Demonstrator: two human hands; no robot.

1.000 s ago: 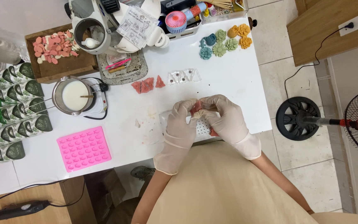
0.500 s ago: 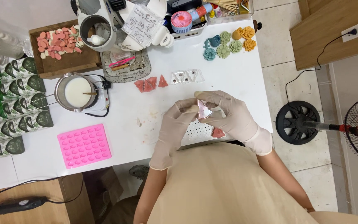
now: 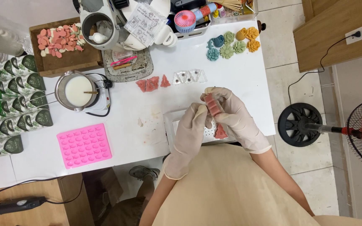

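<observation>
Head view, frame centre: both gloved hands, left hand [image 3: 190, 134] and right hand [image 3: 234, 115], pinch a small clear mould [image 3: 213, 104] holding a pink piece, flexing it above the white tray [image 3: 171, 121].

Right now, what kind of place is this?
Likely a small home craft workshop for moulded soap or wax pieces: a pink silicone mould, a pot of white liquid on a small hotplate, and finished flower-shaped pieces on the white table.
</observation>
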